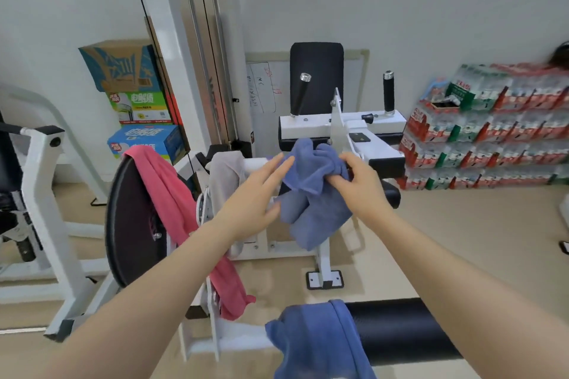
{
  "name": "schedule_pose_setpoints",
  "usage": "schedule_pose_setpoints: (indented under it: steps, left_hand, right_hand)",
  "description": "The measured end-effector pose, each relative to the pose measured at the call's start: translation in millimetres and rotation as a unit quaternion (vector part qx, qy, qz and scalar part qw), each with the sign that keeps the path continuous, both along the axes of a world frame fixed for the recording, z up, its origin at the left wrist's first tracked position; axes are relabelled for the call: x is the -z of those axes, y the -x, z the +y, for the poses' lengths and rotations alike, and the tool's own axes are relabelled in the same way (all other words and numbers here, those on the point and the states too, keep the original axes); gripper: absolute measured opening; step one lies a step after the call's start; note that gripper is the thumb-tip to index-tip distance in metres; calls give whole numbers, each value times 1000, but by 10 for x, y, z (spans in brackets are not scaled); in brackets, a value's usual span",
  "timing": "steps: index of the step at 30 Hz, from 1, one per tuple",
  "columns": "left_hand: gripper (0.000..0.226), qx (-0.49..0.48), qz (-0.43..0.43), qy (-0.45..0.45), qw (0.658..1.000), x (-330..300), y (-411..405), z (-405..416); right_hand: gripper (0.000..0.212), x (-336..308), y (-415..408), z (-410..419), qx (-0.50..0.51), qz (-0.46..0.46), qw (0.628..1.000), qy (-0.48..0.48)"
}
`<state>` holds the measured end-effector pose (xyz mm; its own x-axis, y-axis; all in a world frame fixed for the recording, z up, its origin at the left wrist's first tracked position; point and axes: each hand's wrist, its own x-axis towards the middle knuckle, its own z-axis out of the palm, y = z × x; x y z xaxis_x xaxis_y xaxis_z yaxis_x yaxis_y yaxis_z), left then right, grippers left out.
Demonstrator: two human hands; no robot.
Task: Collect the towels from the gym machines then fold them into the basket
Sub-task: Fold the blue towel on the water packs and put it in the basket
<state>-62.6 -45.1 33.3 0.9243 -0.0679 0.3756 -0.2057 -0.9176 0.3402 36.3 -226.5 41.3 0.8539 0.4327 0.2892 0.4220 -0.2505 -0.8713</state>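
Four towels show on the white leg machine (311,129), and the one being handled is a bunched blue towel (311,194) at the machine's crossbar, hanging down in front of the frame. The right hand (358,181) pinches its upper folds with curled fingers, while the left hand (255,194) lies against its left edge with fingers straight and spread, gripping nothing. Just left of it a grey towel (224,178) drapes over the same bar, and beside that a pink towel (172,203) trails down across the black weight disc (129,224). A second blue towel (320,341) hangs over the black foam roller (400,332) nearest me. Two black handles (300,94) stand up by the black back pad (317,71). Against the wall on the left, three cardboard boxes (138,101) are stacked, printed with Chinese characters I cannot read clearly. A whiteboard (261,86) behind the machine carries scribbles too faint to make out. On the right, shrink-wrapped packs of bottled water (480,132) with red and green labels are piled several rows high
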Motion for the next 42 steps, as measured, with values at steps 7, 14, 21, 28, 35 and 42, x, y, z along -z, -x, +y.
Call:
schedule_pose_setpoints:
  steps: [7,14,21,28,35,42]
  left_hand:
    - [32,102,24,121,987,-132,334,-837]
    - [31,133,221,368,893,66,493,-1800]
    - [8,167,228,215,935,187,83,-2834]
    - [31,130,276,191,933,121,-911,-4157]
    - [23,76,406,59,909,81,-2000,-5167]
    - [17,129,479,272,824,-85,-2742,-5697]
  right_hand:
    - [22,-151,784,-836,-1,103,989,-110]
    - [4,112,919,-1515,50,198,975,-84]
    - [26,386,663,-2506,128,205,966,-96]
    - [16,495,-66,-3822,200,159,967,-2]
    - [13,167,-795,-4881,126,141,981,54]
    - [15,257,-1397,-5442,102,90,989,65]
